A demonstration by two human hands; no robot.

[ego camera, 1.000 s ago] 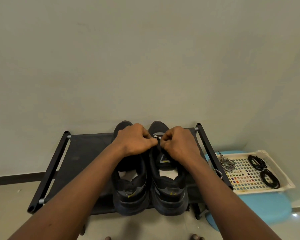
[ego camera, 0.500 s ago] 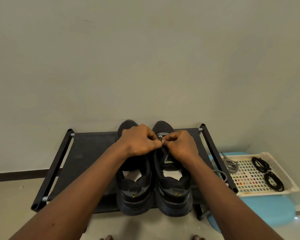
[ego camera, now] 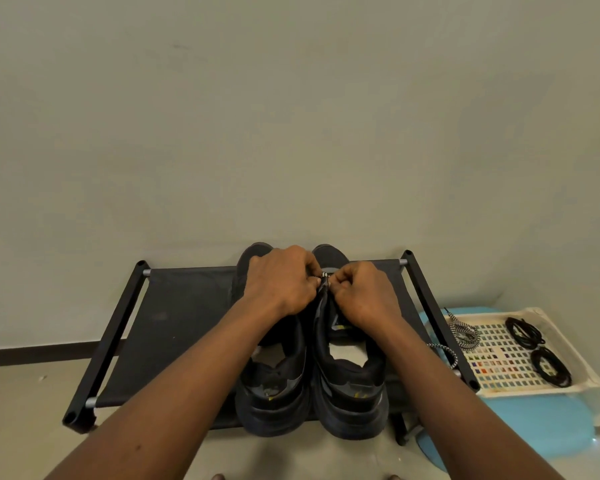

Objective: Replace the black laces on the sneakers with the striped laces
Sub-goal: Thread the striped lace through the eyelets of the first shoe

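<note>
Two black sneakers stand side by side on a black rack, heels toward me: the left sneaker (ego camera: 272,393) and the right sneaker (ego camera: 350,393). My left hand (ego camera: 281,282) and my right hand (ego camera: 364,292) meet over the front of the right sneaker, fingers curled. Between their fingertips they pinch a black-and-white striped lace (ego camera: 324,274); only a short bit shows. More of a striped lace (ego camera: 442,349) trails off the rack's right side. A bundled striped lace (ego camera: 465,332) and two coiled black laces (ego camera: 523,332) (ego camera: 549,367) lie in the tray.
The black fabric-topped rack (ego camera: 181,323) stands against a plain wall. A cream perforated tray (ego camera: 582,372) rests on a light blue stool (ego camera: 541,424) at the right. The floor is pale tile with a dark skirting strip (ego camera: 32,356).
The view has drifted slightly, so the rack and tray sit further right. Both hands stay pinched together at the right sneaker's front, with little visible movement of the lace.
</note>
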